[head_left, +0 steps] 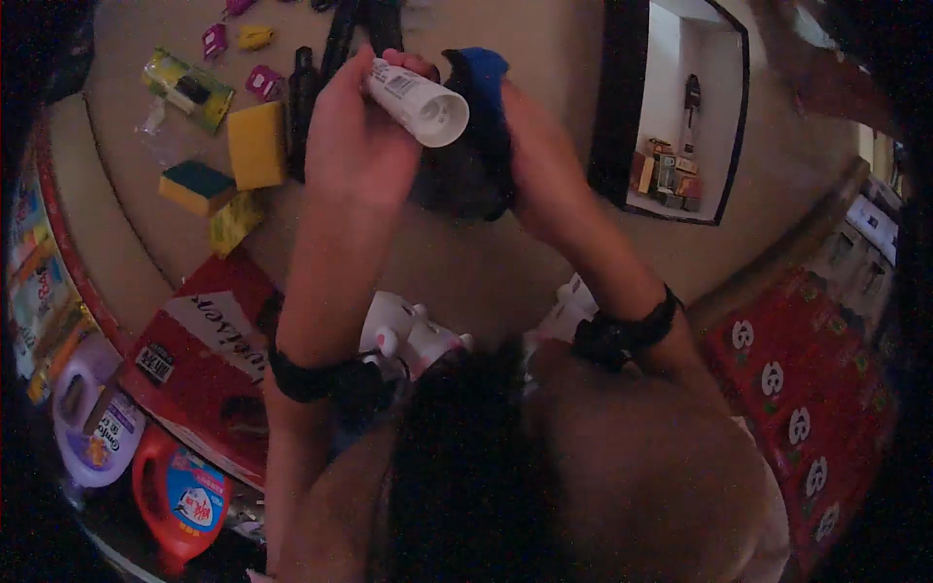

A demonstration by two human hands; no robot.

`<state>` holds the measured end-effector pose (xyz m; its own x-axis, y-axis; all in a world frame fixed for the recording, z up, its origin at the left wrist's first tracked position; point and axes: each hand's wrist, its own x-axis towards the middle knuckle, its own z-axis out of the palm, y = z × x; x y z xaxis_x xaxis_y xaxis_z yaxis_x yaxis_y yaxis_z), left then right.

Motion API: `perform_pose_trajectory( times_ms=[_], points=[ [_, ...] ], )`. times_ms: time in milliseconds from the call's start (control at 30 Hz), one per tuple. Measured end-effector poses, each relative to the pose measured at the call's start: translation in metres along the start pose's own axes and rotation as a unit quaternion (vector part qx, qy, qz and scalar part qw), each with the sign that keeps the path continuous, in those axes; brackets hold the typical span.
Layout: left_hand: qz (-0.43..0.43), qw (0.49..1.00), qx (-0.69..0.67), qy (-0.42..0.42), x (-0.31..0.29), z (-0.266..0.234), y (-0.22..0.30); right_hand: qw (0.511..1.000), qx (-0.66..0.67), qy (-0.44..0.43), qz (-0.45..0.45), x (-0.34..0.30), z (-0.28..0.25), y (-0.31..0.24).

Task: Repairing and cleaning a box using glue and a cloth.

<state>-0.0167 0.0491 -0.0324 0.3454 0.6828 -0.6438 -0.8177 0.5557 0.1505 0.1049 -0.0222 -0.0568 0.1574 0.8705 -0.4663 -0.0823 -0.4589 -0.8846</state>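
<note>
My left hand [360, 136] is closed around a white cylindrical container [420, 105]. The container's hollow round end tilts down toward me, and small printing runs along its side. A blue and black item that looks like cloth [483, 70] is in my right hand [537, 160], close beside the container. The black part of it hangs below the two hands. My right fingers are mostly hidden behind it, and its exact kind is too dark to make out. Black bands circle both my wrists.
Yellow sponges [257, 146], a green-backed sponge [197, 187] and a yellow-green packet [190, 87] lie at the left. Nearer are a red carton [199, 350], a purple bottle [97, 418] and a red bottle [180, 500]. A black-framed panel [671, 216] and red cartons [797, 389] stand right.
</note>
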Motion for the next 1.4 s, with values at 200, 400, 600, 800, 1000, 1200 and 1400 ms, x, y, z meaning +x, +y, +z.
perform_pose_trajectory(
  times_ms=[200, 400, 600, 800, 1000, 1200, 1400],
  points=[
    [0.024, 0.998, 0.052, -0.017, -0.004, -0.011, 0.006, 0.984, 0.032, 0.059, -0.167, -0.02, -0.009, -0.018],
    [-0.01, 0.999, 0.032, 0.034, -0.007, -0.003, 0.0, 0.98, -0.076, -0.088, -0.161, -0.018, -0.007, -0.041],
    [0.155, 0.975, 0.139, 0.077, -0.005, -0.011, -0.008, 0.91, -0.285, -0.113, -0.279, -0.012, -0.01, -0.063],
    [0.275, 0.946, 0.171, 0.028, -0.01, 0.003, -0.001, 0.899, -0.328, -0.048, -0.286, -0.007, -0.006, -0.053],
    [0.308, 0.934, 0.179, 0.001, -0.012, 0.016, -0.002, 0.989, 0.111, -0.069, -0.068, -0.002, 0.009, -0.035],
    [0.407, 0.877, 0.256, 0.007, -0.018, 0.027, -0.012, 0.806, 0.411, -0.25, 0.345, -0.008, -0.006, -0.037],
    [0.357, 0.899, 0.251, 0.042, -0.02, 0.022, -0.009, 0.983, -0.01, -0.154, -0.095, 0.006, -0.006, -0.022]
  ],
)
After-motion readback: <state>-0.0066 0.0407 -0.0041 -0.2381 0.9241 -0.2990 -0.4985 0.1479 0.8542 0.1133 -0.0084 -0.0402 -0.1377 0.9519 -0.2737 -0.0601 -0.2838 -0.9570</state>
